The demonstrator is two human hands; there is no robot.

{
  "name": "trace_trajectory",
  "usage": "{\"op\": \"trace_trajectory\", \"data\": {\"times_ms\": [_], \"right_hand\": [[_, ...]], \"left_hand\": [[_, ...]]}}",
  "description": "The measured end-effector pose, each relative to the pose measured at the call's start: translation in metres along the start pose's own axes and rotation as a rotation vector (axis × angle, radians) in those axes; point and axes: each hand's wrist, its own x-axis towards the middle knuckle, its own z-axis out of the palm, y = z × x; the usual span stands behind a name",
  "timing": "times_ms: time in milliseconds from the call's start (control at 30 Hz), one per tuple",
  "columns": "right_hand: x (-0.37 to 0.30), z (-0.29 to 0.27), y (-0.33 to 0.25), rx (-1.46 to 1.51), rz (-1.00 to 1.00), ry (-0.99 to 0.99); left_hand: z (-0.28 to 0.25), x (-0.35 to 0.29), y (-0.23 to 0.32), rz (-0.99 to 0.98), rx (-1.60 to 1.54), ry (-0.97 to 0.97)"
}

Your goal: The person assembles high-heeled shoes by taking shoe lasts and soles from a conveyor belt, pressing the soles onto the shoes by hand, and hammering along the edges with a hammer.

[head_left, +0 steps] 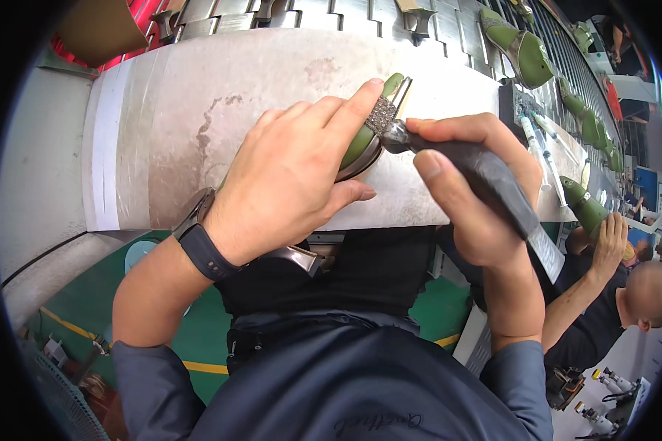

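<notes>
My left hand (294, 165) wraps over a shoe built on a green last (357, 147), fingers spread along it and pressing it to the work surface. A glittery studded band (382, 115) crosses the shoe near the fingertips. Most of the shoe is hidden under the palm. Near my left wrist, a shiny bronze-coloured piece (298, 259) shows below the bench edge. My right hand (485, 191) is closed round a hammer-like tool (485, 173) with a black wrapped grip. Its rounded dark metal end is at the band, and a flat silver end sticks out below my fist.
The pale, stained bench board (176, 132) lies under my hands. Beyond it runs a metal slat conveyor (316, 16). Green lasts with shoes (518, 55) stand along the right, near several syringes (541, 147). A co-worker (603, 316) reaches to a green last there.
</notes>
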Motion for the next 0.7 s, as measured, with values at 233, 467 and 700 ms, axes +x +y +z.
{"op": "trace_trajectory", "data": {"times_ms": [233, 467, 700], "right_hand": [[0.000, 0.002, 0.002, -0.255, -0.375, -0.064], [-0.021, 0.029, 0.001, -0.303, -0.411, 0.023], [-0.042, 0.056, 0.001, -0.340, -0.451, 0.067]], "left_hand": [[0.001, -0.002, -0.002, -0.005, -0.018, 0.000], [-0.004, -0.005, -0.006, 0.004, -0.041, -0.028], [-0.008, -0.009, -0.044, 0.174, -0.321, 0.009]]}}
